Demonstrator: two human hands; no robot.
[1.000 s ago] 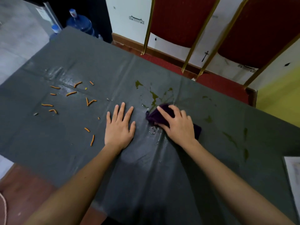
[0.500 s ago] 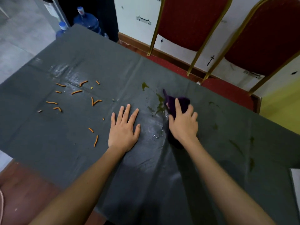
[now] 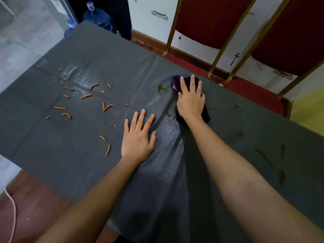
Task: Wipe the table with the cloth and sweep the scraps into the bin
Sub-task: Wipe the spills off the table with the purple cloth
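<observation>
A dark purple cloth [image 3: 177, 82] lies near the far edge of the grey-covered table [image 3: 87, 155], pressed down under my right hand [image 3: 191, 99]. My left hand [image 3: 138, 137] rests flat on the cover with its fingers spread, holding nothing. Several orange scraps [image 3: 85, 96] lie scattered to the left of my left hand. A small green smear [image 3: 161, 88] sits just left of the cloth, and more green smears [image 3: 281, 176] mark the cover at the right. A wet streak runs between my hands. No bin is in view.
Two red chairs with gold frames [image 3: 215, 20] stand behind the table's far edge. Blue water bottles [image 3: 98, 18] stand on the floor at the far left corner. A cord [image 3: 12, 207] lies on the wooden floor at the near left.
My right hand has pushed the cloth away from me toward the far edge, wiping off most of the green smear in the middle. My left hand has stayed flat in place.
</observation>
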